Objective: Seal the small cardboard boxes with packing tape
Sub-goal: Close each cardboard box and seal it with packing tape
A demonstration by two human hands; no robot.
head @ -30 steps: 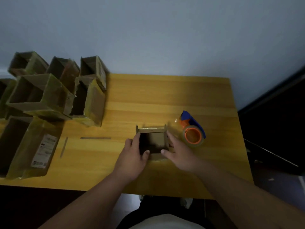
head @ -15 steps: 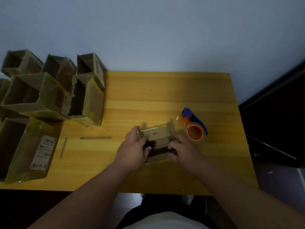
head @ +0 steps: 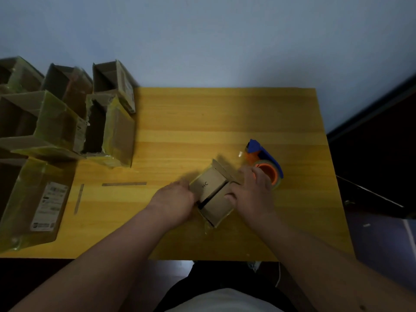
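A small brown cardboard box [head: 212, 192] lies turned at an angle near the front middle of the wooden table [head: 202, 122]. Two of its top flaps are folded almost flat, with a dark gap between them. My left hand [head: 174, 201] holds the box's left side. My right hand [head: 252, 192] grips its right side, thumb on the nearer flap. Just behind my right hand lies a tape dispenser [head: 265, 161], blue and orange, with a roll of clear tape. Motion blurs both hands.
Several larger open cardboard boxes [head: 67, 122] wrapped in yellowish tape are piled at the table's left. Two thin grey strips [head: 123, 183] lie on the wood left of my hands. A dark doorway or furniture lies beyond the table's right edge.
The box was open with its flaps up. My hands have folded the flaps down and turned the box clockwise, toward the tape dispenser.
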